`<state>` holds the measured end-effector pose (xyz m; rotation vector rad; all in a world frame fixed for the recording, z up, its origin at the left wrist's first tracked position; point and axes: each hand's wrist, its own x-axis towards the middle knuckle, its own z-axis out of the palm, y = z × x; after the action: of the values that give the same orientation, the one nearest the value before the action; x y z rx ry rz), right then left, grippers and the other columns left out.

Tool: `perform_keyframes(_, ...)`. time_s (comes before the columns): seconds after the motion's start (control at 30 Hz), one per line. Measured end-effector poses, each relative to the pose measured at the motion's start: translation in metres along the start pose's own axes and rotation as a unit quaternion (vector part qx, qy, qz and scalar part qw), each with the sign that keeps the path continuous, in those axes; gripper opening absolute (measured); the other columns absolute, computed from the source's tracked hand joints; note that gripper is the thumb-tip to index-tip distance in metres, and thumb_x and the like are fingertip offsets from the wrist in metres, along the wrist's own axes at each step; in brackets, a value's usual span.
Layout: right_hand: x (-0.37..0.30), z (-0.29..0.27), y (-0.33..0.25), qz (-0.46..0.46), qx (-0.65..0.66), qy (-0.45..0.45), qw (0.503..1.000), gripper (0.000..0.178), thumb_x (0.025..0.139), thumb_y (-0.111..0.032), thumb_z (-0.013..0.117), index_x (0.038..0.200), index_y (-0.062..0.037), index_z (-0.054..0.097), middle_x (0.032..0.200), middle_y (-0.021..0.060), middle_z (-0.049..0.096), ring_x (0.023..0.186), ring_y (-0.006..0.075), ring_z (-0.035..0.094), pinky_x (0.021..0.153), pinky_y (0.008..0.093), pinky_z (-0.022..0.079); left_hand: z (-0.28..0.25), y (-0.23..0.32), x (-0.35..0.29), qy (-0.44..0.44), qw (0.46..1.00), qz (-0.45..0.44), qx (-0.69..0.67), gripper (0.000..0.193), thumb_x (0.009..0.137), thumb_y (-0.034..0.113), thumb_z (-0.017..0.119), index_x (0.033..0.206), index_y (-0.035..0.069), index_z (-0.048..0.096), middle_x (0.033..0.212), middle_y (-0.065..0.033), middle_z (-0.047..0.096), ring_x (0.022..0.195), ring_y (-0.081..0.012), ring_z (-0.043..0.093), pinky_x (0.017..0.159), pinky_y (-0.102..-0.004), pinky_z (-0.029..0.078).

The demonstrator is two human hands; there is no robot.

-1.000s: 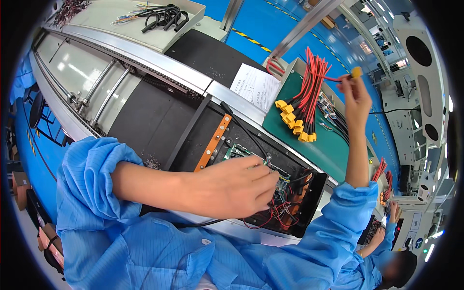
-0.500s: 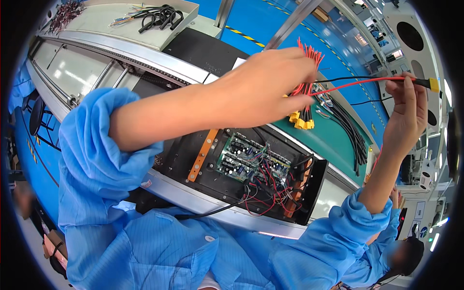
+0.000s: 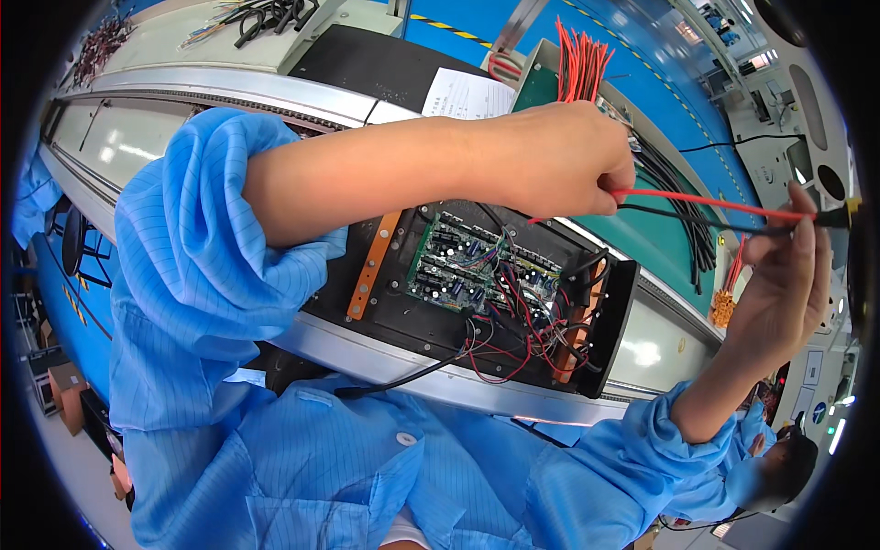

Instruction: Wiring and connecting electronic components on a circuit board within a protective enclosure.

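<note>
My left hand (image 3: 587, 160) reaches across above the black housing (image 3: 367, 353). Its fingers are pinched on one end of a pair of wires, one red (image 3: 697, 199), one black. At the far right, my right hand (image 3: 779, 284) grips the other end of the pair, just short of its yellow connector (image 3: 855, 215), which lies at the picture's dark rim. The wires run nearly straight between my hands. Below them, a green circuit board (image 3: 449, 266) sits in the housing with thin red, black and white leads and copper-coloured bars (image 3: 376, 266).
Beyond my left hand stands a bundle of red wires (image 3: 582, 64) over a green-lined tray (image 3: 660, 220) with black cables (image 3: 683, 192). A white paper sheet (image 3: 467, 93) lies on a black panel. Metal conveyor rails (image 3: 321, 344) border the housing. A person (image 3: 775, 467) is at the lower right.
My left hand has moved right, away from the yellow-ended wire bundle, and closed on the wire pair. My right hand has moved slightly lower and right. The whole view has shifted a little.
</note>
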<state>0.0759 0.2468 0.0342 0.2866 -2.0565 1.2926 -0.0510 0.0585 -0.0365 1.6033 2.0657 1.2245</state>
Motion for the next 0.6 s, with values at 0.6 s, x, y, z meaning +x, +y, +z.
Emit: perform_keyframes(0.6, -0.060, 0.035, 0.061, 0.207, -0.004, -0.144, 0.968, 0.026, 0.069, 0.009, 0.061, 0.095, 0.0069, 0.062, 0.088, 0.0109, 0.063, 0.074, 0.0133, 0.051, 0.065, 0.0213, 0.041, 0.037, -0.029, 0.010, -0.008, 0.990, 0.139, 0.037, 0.011, 0.074, 0.008, 0.060, 0.070, -0.002, 0.061, 0.063, -0.0119, 0.058, 0.055, -0.0277, 0.052, 0.058, -0.0355, 0.045)
